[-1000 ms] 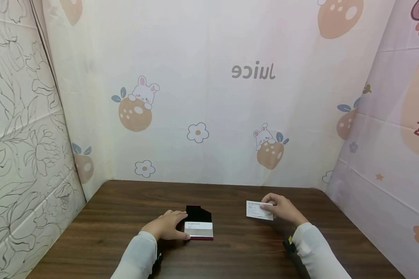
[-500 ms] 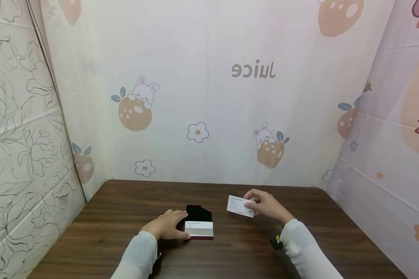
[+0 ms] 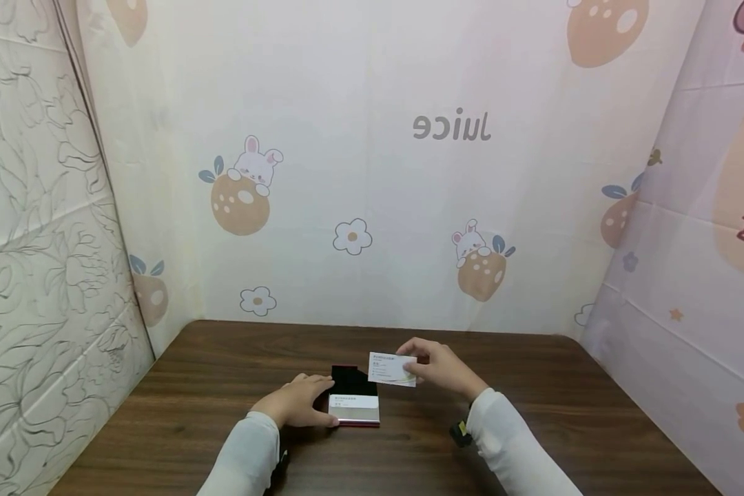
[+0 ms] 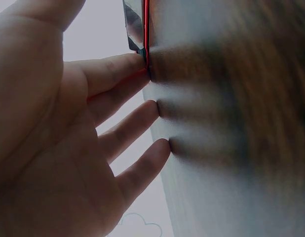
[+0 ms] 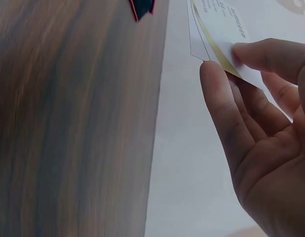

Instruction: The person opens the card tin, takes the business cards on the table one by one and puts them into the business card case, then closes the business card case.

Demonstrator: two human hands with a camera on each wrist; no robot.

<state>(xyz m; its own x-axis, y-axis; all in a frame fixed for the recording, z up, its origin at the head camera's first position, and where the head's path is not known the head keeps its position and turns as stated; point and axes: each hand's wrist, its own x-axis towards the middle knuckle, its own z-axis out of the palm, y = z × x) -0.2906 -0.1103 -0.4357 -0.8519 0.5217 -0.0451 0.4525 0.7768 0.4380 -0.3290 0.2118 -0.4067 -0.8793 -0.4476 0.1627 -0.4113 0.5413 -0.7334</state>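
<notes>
A business card holder (image 3: 355,413), black inside with a red edge and a silver front, lies with its flap up on the table, a white card (image 3: 353,400) showing in its pocket. My left hand (image 3: 297,401) is at its left side, thumb at the near corner. In the left wrist view the spread fingers (image 4: 140,163) are nearly straight, one at the holder's red edge and others touching the tabletop. My right hand (image 3: 443,368) pinches white business cards (image 3: 387,370) between thumb and fingers; layered edges show in the right wrist view. They overlap the holder's flap in the head view.
The brown wooden table (image 3: 235,351) extends back to a printed cloth wall (image 3: 372,179) with bunny and fruit drawings. Patterned cloth also hangs at the left and right sides. A dark wrist strap (image 3: 461,434) sits by the right sleeve.
My right hand has moved left with the business cards, from the right part of the table to the holder's upper right. My left hand and the holder have stayed in place.
</notes>
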